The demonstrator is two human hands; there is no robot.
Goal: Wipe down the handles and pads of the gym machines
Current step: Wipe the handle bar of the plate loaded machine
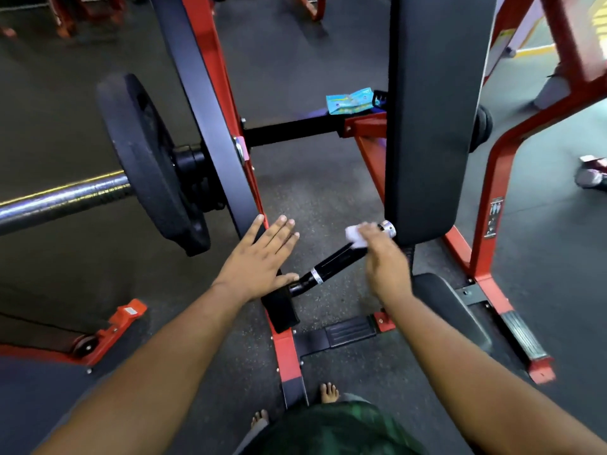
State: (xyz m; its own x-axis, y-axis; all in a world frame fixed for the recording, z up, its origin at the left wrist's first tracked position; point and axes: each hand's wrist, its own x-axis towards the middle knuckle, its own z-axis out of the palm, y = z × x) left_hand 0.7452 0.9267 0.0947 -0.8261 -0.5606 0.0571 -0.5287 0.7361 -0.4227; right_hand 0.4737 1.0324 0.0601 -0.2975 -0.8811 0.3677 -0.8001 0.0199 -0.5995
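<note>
The head view is showing a red steel machine frame (499,178) standing on the dark rubber floor (322,198), and it is reading as rigid and far too heavy to shift, so nothing on it should give under wiping pressure. The tall black back pad (433,119) is hanging upright along the frame's right side; its vinyl-like skin is likely firm foam beneath, smooth and somewhat slick when damp, best wiped with a flat palm, not gripped. A black weight plate (147,159) is sitting on a chrome bar (62,198) at the frame's left edge, heavy and not part of the wiping. The black handle (338,257) is projecting diagonally from the lever arm toward the lower edge of the back pad, ending in a chrome cap; it appears stiff, round and possibly textured, so wrapping the cloth fully around the grip should be cleaning it best. The left hand (259,261) is lying with straight, spread fingers against the lever arm near the handle's base, holding nothing. The right hand (384,257) is pinching a small white cloth (356,236), soft and light, against the handle's upper end. A teal packet (349,103) is resting on the far crossbar; its print is too blurred to read, as is the warning sticker (494,216) on the right upright.
</note>
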